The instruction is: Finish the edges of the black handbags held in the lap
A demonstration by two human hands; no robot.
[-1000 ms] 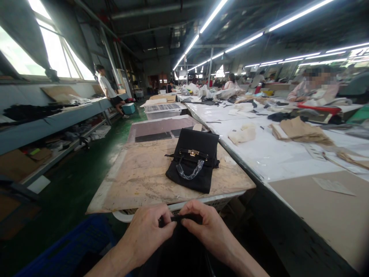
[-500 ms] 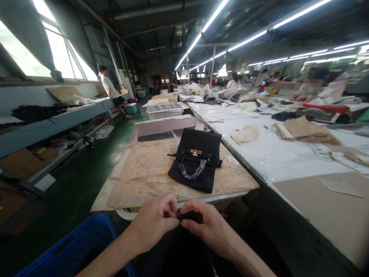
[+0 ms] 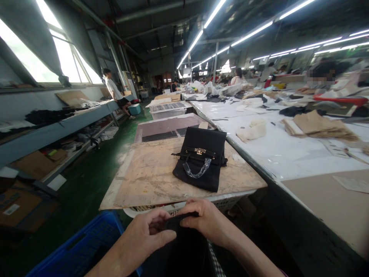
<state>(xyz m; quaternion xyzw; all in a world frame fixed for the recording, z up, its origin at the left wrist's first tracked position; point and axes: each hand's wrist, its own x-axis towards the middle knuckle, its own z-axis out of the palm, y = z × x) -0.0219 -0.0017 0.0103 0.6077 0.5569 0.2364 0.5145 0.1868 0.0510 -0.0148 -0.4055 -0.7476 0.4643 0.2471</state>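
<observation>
In my lap lies a black piece that looks like leather or cloth (image 3: 186, 246), dark against my clothes, so its full shape cannot be made out. My right hand (image 3: 206, 222) pinches its upper edge between thumb and curled fingers. The left hand (image 3: 148, 235) is at the same edge, fingers bent behind it and thumb in front, closed on the piece. Beyond my hands a black handbag (image 3: 198, 159) rests on a worn board (image 3: 144, 179). It has a gold-coloured clasp and a handle (image 3: 197, 172) wrapped in clear plastic.
A blue crate (image 3: 86, 242) stands at lower left. Below the board a white basket (image 3: 134, 212) shows its rim. The long white table (image 3: 259, 154) on the right bears brown paper pieces (image 3: 319, 127) and scraps. Several people work farther off; one person (image 3: 113, 88) leans at the left bench.
My right hand has shifted slightly along the black piece's edge, and the left hand has moved a little lower. More of the edge shows between them. The view has turned slightly left.
</observation>
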